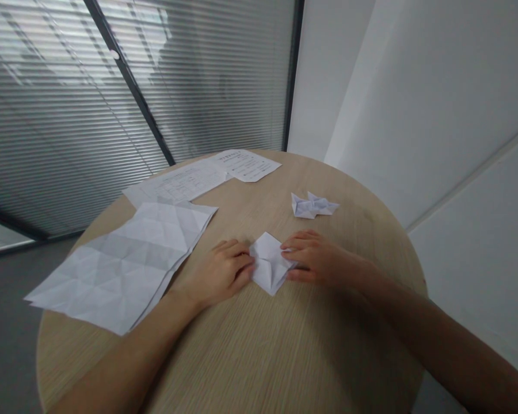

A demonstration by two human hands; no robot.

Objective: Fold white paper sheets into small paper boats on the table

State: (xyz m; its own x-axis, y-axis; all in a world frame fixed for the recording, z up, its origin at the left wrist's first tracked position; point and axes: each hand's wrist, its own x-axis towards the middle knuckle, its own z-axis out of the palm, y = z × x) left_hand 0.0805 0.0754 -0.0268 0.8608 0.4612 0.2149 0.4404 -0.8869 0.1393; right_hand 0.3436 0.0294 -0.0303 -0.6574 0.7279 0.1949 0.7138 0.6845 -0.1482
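Observation:
A small diamond-shaped piece of folded white paper lies on the round table between my two hands, with creases and a small opening near its middle. My left hand has its fingers curled, and its thumb and fingertips hold the left corner of the folded paper. From the other side, my right hand grips the right edge, its fingertips on top of the layers. The underside of the paper is hidden.
Beyond my right hand sits a finished-looking white folded paper shape with pointed ends. Creased white sheets are stacked at the left. Printed sheets lie at the back of the wooden table. Blinds and a white wall stand behind.

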